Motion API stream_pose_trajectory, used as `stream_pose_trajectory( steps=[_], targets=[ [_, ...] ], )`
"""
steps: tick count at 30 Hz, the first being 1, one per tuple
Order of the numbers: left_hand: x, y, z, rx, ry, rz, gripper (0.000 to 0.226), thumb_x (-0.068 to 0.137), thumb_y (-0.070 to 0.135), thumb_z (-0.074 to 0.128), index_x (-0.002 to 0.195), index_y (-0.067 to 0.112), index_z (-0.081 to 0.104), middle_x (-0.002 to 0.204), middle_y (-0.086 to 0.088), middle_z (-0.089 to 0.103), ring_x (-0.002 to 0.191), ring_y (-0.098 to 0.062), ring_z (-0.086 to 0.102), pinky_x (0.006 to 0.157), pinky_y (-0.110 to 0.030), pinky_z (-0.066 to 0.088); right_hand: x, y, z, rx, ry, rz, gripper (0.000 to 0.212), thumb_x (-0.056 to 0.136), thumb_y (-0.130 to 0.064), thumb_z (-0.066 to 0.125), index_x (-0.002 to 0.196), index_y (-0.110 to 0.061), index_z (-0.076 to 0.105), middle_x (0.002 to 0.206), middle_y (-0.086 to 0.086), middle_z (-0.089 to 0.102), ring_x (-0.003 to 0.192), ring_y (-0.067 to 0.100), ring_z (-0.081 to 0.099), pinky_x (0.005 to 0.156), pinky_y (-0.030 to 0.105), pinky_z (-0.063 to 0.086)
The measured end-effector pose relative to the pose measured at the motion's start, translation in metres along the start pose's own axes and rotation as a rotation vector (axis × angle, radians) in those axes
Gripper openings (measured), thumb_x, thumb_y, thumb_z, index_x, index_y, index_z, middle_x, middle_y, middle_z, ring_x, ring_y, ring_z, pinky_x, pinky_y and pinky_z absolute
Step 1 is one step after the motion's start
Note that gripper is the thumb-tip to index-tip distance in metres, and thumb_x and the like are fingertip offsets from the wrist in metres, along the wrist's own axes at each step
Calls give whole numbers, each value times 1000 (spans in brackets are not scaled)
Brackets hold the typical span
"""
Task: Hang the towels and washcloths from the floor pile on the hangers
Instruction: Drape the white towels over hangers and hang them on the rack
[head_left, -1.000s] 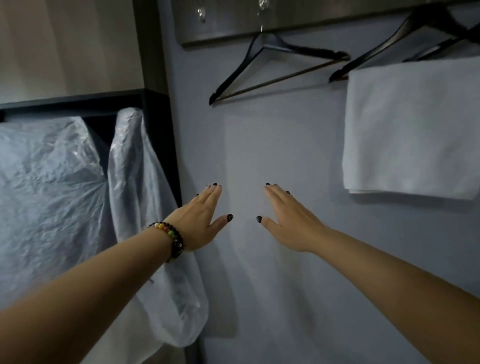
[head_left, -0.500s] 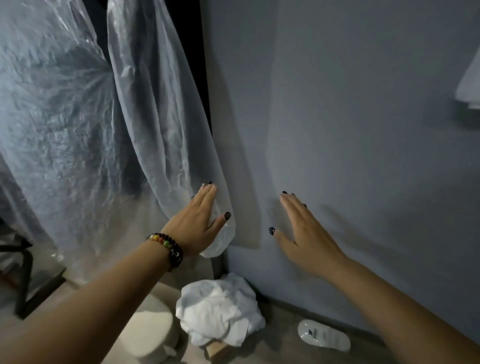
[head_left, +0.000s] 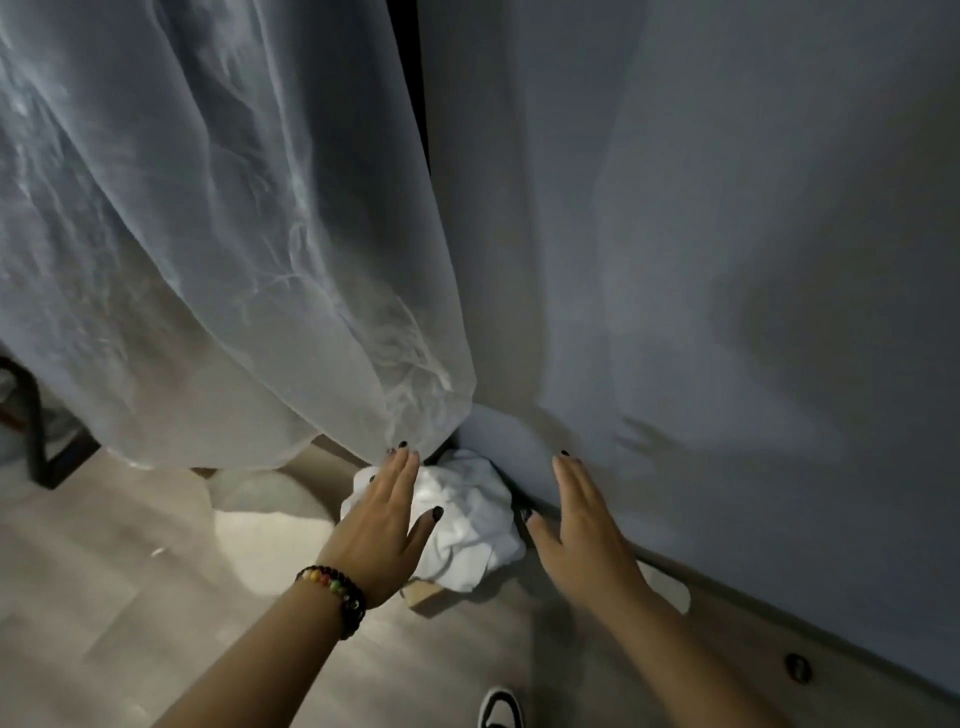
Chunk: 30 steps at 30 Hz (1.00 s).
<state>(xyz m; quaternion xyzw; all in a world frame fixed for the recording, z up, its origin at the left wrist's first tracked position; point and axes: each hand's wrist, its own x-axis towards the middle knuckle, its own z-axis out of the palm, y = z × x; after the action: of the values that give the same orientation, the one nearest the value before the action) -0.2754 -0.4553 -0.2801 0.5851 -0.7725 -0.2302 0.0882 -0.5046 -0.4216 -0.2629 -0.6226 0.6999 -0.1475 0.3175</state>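
Both hands reach forward with fingers straight and close together, holding nothing. The left hand (head_left: 382, 525), with a beaded bracelet (head_left: 332, 590) at its wrist, hovers over the left part of the crumpled white towel pile (head_left: 467, 525); the right hand (head_left: 582, 525) is just right of it. The pile lies on the wooden floor (head_left: 104, 597) at the foot of the grey wall (head_left: 727, 260), below the hem of translucent plastic sheeting (head_left: 208, 234).

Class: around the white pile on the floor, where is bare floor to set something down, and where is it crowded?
Bare floor lies left of the left hand and in front of the towel pile. Crowded: the corner, where plastic sheeting hangs over the pile beside the wall, right hand alongside.
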Motion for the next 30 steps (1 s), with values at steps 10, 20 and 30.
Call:
stream_pose_trajectory(
  steps=[10,20,30],
  targets=[
    [9,-65,130,1,-158,2,78,94,57,22,153,11,3,156,4,-10,146,-12,-12,118,-23,0,31,59,113,71,-155,194,69,98,-31,46,153,-17,6,161,-2,4,147,13,7,113,22,16],
    [43,-174,300,-17,-253,-47,75,98,28,48,153,9,0,158,1,-10,144,-10,-13,121,-29,7,81,150,270,184,-158,324,72,97,-29,48,153,-20,4,161,-4,3,147,13,7,113,25,19],
    [107,-290,440,472,-364,52,81,88,11,56,154,15,9,161,-14,-2,147,-32,-8,114,-44,-5,156,234,373,249,-151,362,71,95,-30,53,152,-18,12,159,3,15,145,20,17,113,29,22]
  ],
)
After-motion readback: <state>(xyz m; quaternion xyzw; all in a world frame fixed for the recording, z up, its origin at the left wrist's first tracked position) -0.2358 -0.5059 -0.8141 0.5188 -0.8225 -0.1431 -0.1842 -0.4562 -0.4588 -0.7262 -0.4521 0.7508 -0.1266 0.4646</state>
